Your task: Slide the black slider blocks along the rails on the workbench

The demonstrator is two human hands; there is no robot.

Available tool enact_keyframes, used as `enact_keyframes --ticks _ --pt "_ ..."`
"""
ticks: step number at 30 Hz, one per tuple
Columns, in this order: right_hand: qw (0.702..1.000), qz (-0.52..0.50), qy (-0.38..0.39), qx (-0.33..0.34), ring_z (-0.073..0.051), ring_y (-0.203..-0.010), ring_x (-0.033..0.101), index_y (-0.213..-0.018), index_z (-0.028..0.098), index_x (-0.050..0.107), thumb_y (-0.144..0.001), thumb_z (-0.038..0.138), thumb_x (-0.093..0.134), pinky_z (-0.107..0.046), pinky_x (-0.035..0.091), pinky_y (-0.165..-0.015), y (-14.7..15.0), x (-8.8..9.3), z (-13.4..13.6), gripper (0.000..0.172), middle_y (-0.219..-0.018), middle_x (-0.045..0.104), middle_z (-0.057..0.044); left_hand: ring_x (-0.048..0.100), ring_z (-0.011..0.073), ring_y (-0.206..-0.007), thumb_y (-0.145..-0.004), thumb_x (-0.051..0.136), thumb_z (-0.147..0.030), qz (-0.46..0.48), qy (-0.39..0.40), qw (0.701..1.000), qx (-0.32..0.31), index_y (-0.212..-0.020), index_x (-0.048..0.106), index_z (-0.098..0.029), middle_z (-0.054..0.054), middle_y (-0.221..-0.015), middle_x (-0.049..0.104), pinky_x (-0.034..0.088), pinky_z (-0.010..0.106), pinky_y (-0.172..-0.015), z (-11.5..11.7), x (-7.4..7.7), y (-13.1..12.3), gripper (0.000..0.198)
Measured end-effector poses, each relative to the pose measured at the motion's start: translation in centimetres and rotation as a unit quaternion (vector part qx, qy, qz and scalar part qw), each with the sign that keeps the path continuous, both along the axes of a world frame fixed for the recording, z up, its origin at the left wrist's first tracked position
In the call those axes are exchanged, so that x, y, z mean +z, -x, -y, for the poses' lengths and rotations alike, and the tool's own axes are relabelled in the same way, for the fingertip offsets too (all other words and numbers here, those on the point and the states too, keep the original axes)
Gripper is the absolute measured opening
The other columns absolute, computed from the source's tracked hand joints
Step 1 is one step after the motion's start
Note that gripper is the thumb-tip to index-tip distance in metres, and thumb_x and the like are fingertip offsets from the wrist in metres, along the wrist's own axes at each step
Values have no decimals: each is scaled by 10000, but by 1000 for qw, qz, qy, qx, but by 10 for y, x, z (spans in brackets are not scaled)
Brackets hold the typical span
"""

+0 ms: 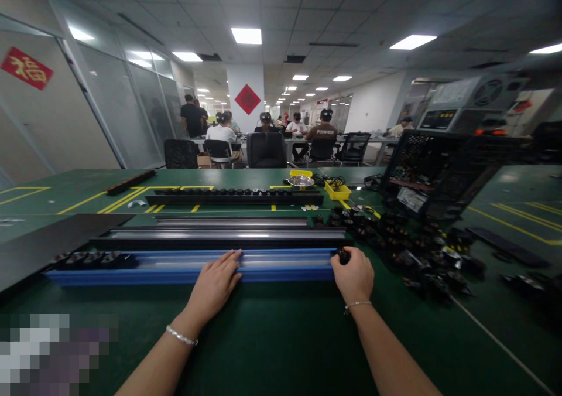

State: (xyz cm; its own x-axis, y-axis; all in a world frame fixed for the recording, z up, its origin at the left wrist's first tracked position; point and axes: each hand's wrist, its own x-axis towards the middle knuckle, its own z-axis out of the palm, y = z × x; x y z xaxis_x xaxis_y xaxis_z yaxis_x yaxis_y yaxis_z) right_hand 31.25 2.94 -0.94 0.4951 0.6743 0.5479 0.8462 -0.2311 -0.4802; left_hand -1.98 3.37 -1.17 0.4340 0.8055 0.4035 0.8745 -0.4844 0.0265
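Observation:
A long blue channel rail (285, 273) lies across the green table in front of me. My left hand (218, 279) rests over its middle, fingers stretched out flat on the rail. At the rail's right end, my right hand (355, 273) is closed around a small black part (342, 256), mostly hidden by the fingers; its exact kind cannot be told. Several black parts with metallic tops (94, 259) sit in a row at the left end of the same rail. The channel between them and my right hand shows a bare, shiny floor.
Behind lie black channel rails (219, 234) and a filled black rail (237, 198). A heap of loose black parts (421, 249) spreads at right, before an open computer case (421, 179). A yellow tray (337, 191) and metal bowl (301, 181) stand farther back. People sit beyond.

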Motion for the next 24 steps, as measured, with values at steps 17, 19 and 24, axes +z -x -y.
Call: enact_keyframes --ticks 17,19,24 --pt "999 -33 3 2 -247 -856 501 -960 147 581 -719 310 485 -334 362 -757 -7 2 2 306 -905 606 -105 439 214 -1253 -900 388 -346 14 0 1000 -6 -1016 593 -234 46 -1340 513 436 384 -885 0 0 0 261" --pt "999 -38 4 0 -249 -865 502 -967 143 578 -721 311 482 -335 366 -767 -8 2 1 313 -913 605 -108 435 217 -1256 -902 383 -345 9 2 1000 -5 -1012 591 -232 46 -1344 508 438 391 -883 0 1 0 262" --pt "999 -35 -14 -11 -258 -855 499 -945 136 579 -702 291 483 -351 367 -799 -14 0 -1 304 -889 598 -121 453 215 -1242 -893 394 -336 16 -5 1000 -8 -1008 602 -237 53 -1331 521 445 383 -876 0 1 -1 257"
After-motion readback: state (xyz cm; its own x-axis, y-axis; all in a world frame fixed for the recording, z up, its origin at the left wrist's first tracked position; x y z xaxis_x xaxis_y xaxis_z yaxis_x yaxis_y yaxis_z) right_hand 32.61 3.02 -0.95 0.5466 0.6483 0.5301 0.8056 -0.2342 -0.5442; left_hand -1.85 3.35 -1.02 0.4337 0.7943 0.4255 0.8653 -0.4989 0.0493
